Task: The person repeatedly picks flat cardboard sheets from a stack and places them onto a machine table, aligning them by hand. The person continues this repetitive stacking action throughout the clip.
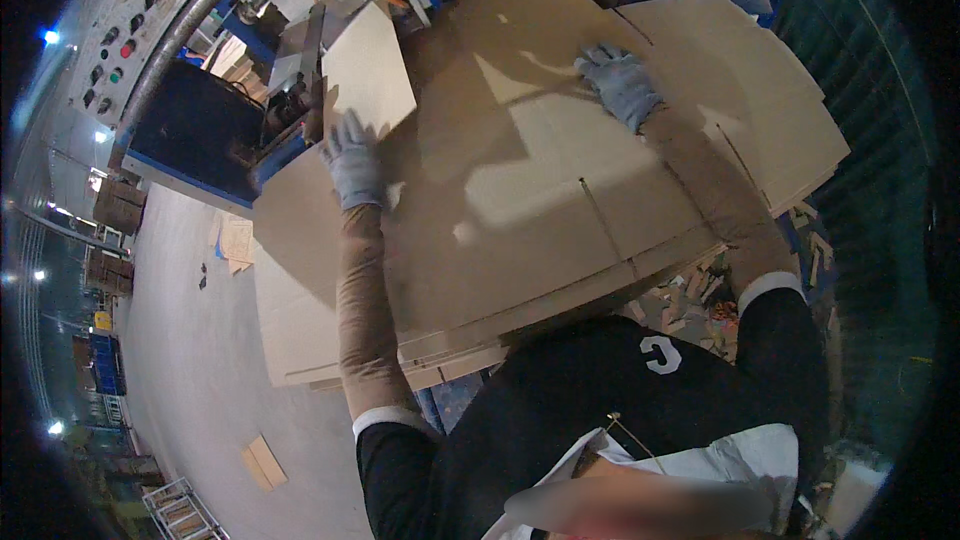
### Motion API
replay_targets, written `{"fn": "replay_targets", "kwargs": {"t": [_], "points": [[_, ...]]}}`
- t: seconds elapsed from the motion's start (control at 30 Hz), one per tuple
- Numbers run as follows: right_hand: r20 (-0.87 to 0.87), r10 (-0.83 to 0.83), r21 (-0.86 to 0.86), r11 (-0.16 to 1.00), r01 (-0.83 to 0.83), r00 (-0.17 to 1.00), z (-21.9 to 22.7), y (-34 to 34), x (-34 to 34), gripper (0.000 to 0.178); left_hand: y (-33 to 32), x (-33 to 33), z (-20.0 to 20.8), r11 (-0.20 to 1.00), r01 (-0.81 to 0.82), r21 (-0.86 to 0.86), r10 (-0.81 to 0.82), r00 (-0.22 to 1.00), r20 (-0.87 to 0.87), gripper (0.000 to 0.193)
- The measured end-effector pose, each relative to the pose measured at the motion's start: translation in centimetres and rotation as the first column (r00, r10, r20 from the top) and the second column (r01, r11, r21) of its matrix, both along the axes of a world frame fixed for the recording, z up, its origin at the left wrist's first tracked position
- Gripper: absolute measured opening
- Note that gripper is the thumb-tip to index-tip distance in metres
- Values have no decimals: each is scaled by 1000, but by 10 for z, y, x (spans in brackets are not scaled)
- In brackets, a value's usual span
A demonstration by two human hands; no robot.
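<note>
Far left: control panel (pixel 135 30) with a lit red lamp, bent metal rail (pixel 190 35) alongside. Left grip (pixel 355 165), gloved: palm down, fingers extended and lying close together, pinching nothing visible; fingertips overlap the lower corner of the pale cardboard panel (pixel 368 70). Contact pressure: cannot tell.

Centre: broad slotted cardboard sheet (pixel 500 165), uppermost on a stack, directly in front of the wearer and below both hands. Judged light for its area, stiff when flat, apt to sag or fold near the slot (pixel 607 222); dry face probably moderately slippery under gloves. Best hold: opposite outer edges, both hands, clear of slots; edges likely crush if squeezed hard.

Right of centre: right grip (pixel 622 85), gloved, laid flat with fingers slightly spread over the cardboard, nothing pinched. Far right: dark green mesh screen (pixel 860 140).
</note>
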State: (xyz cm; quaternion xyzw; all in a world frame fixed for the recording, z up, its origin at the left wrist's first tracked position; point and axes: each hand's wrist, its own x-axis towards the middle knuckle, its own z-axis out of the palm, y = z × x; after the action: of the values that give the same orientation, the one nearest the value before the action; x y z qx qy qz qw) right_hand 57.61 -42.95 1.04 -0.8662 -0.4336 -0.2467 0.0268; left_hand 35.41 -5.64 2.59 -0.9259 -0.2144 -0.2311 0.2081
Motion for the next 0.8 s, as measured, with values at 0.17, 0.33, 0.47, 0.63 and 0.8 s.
{"fn": "replay_targets", "kwargs": {"t": [0.17,0.33,0.47,0.63,0.8], "points": [[-445,-132,70,981,182,886,17,-54,-24,39,-9,-94,10,938,92,-335,-6,968,250,74],[-289,-806,121,505,855,517,18,-218,-70,46,-14,-271,-20,578,-395,-714,778,530,337,83],[-396,-862,-87,378,922,316,-13,-294,-76,53,-26,-305,-33,437,-411,-800,835,516,191,87],[-277,-863,92,414,906,422,-48,-311,-49,54,-43,-286,4,568,315,-760,779,92,620,76],[-194,-745,605,421,676,638,-78,-337,-25,39,-35,-312,27,783,280,-555,541,131,830,47]]}}
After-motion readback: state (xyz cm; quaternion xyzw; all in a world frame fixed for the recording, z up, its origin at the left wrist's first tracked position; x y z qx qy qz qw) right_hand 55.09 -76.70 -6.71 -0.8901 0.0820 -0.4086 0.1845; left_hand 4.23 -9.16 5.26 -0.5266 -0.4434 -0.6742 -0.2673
